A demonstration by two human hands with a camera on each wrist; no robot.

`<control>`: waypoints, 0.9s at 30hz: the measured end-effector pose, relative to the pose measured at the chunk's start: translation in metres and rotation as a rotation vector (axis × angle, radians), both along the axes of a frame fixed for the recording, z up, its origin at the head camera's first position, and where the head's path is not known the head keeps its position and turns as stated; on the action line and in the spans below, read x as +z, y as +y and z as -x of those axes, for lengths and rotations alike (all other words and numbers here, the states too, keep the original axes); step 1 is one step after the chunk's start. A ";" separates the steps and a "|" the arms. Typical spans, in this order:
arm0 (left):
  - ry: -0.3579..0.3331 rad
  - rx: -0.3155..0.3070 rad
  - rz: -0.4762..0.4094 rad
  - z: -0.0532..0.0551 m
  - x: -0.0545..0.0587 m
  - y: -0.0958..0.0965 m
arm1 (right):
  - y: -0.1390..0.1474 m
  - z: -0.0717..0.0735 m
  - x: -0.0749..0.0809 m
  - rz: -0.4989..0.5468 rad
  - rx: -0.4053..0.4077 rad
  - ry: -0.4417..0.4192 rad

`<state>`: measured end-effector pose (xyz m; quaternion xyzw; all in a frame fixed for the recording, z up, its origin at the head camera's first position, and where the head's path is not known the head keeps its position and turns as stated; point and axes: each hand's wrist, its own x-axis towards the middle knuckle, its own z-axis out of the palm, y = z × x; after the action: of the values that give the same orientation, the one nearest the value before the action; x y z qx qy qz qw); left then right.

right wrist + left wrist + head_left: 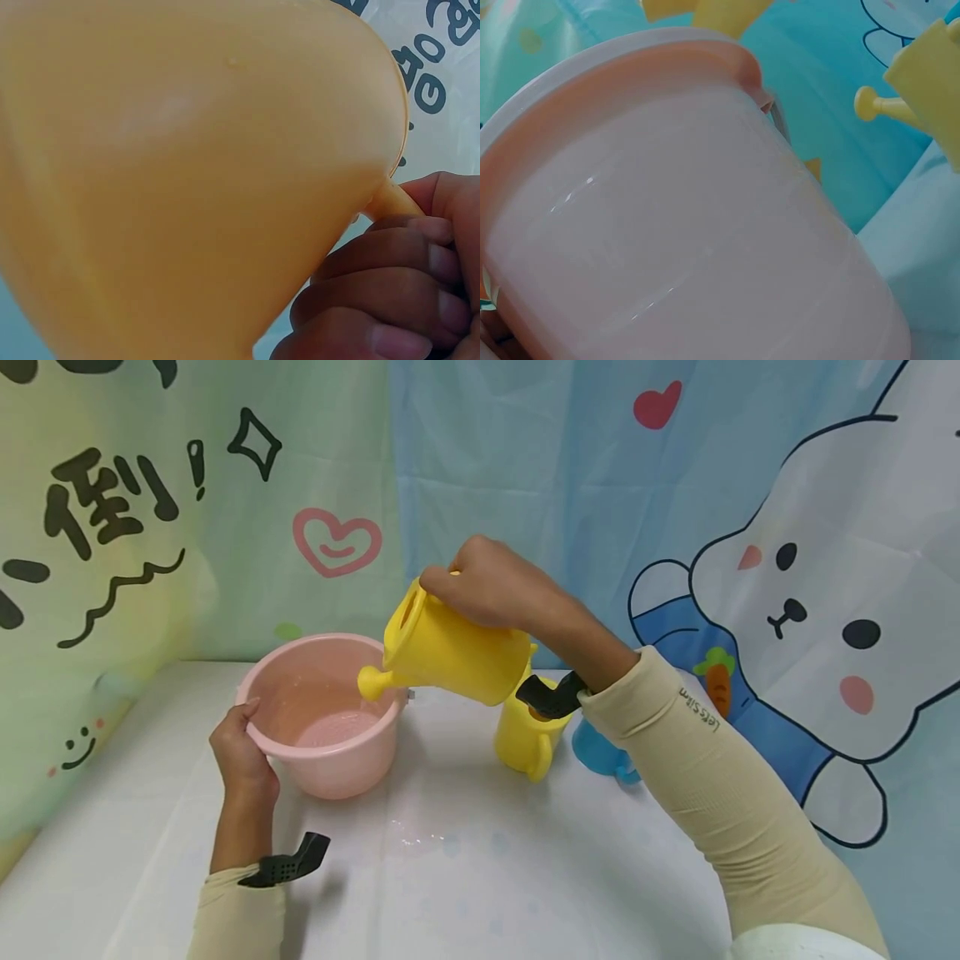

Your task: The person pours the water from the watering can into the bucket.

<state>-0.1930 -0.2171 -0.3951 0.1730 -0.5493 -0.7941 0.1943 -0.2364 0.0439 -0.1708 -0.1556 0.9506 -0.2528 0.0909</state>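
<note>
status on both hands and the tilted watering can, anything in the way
Left hand grips bucket by rim. Right hand holds watering can, tilted, spout over bucket. Nothing seen blocking the spout.

A yellow vessel [172,172] covers the centre and nearly everything from six o'clock clockwise to twelve. At four o'clock the right hand [386,285] grips its handle [396,201]; toward two, dark lettering [411,64] marks a pale backdrop [459,142].

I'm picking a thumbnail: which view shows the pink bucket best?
Head view: it shows the pink bucket nearly whole, inside included. Left wrist shows its outside close up, cut off; right wrist shows none of it.
</note>
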 end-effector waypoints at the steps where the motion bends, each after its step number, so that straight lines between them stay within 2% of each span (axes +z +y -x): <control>1: 0.001 0.000 -0.001 -0.001 0.000 0.000 | 0.000 0.000 0.000 -0.003 0.002 0.002; 8: 0.041 -0.009 0.031 -0.003 0.000 0.002 | -0.001 0.001 -0.002 -0.021 -0.004 0.004; 19: 0.048 -0.027 0.021 0.000 -0.001 0.003 | -0.002 -0.002 -0.001 -0.029 0.000 0.007; 27: 0.056 0.003 0.008 -0.001 0.000 0.001 | -0.005 -0.002 0.003 -0.015 -0.001 0.008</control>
<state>-0.1923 -0.2164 -0.3956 0.1508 -0.5465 -0.7961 0.2118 -0.2340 0.0392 -0.1682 -0.1553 0.9529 -0.2452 0.0878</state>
